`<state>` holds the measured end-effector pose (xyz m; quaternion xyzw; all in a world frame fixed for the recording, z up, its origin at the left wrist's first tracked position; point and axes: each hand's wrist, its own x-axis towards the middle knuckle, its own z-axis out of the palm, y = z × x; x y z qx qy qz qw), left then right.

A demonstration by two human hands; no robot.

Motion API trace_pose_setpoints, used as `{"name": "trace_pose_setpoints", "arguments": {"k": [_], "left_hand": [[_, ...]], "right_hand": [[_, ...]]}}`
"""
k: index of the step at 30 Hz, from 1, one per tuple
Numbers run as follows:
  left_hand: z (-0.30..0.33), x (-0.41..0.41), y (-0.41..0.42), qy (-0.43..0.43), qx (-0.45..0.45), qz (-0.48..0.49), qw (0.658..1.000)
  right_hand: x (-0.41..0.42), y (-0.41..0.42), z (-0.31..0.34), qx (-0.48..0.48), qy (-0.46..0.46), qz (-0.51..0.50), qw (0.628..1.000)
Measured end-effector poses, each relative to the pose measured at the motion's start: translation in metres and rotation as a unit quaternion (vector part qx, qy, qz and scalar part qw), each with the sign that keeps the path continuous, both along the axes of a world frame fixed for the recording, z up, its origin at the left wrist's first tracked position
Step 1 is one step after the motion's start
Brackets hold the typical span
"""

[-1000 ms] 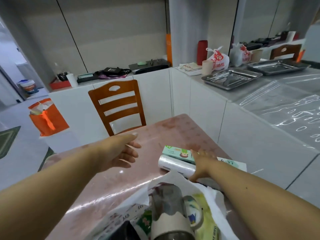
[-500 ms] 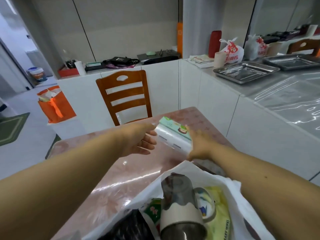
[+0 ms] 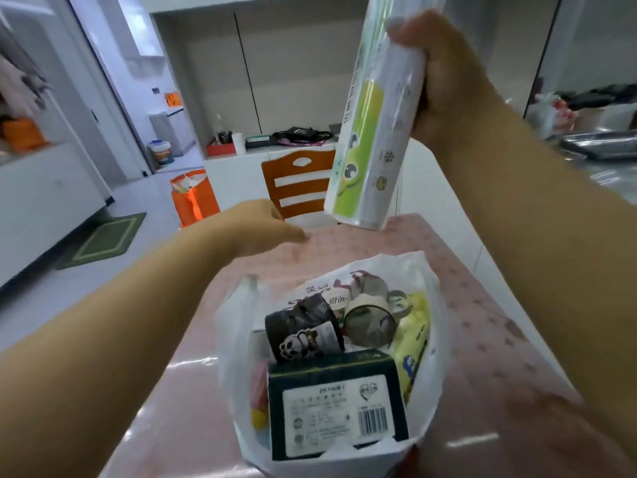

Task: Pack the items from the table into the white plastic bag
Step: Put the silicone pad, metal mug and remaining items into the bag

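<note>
My right hand [image 3: 444,74] grips a white and green roll of plastic bags [image 3: 374,132], held nearly upright in the air above the far side of the white plastic bag [image 3: 238,326]. The bag stands open on the pink table [image 3: 482,322]. Inside it lie a dark green box with a barcode label [image 3: 336,401], a black roll with a panda sticker [image 3: 303,331], a cup [image 3: 370,322] and a yellow packet [image 3: 413,336]. My left hand [image 3: 255,227] hovers over the table beyond the bag's left rim, fingers loosely curled, holding nothing.
A wooden chair [image 3: 296,182] stands at the table's far edge. An orange bag [image 3: 193,198] sits on the floor to the left beside a green mat [image 3: 103,236]. White counters with metal trays [image 3: 599,144] run along the right.
My right hand has lifted the roll off the table and tipped it upright above the bag. My left hand has let go of it and drawn back left. The view has tilted down onto the bag.
</note>
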<state>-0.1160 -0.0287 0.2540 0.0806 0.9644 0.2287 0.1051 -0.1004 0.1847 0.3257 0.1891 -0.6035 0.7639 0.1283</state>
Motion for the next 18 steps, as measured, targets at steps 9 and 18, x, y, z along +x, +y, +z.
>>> {"name": "trace_pose_setpoints", "arguments": {"k": [9, 18], "left_hand": [[-0.025, 0.077, -0.042, 0.088, -0.142, 0.131, 0.977], [-0.023, 0.081, -0.078, -0.231, 0.629, 0.264, 0.694]], "right_hand": [[0.049, -0.054, -0.072, 0.132, -0.016, 0.019, 0.991], [0.055, -0.059, -0.101, 0.331, -0.018, 0.079, 0.940]]}}
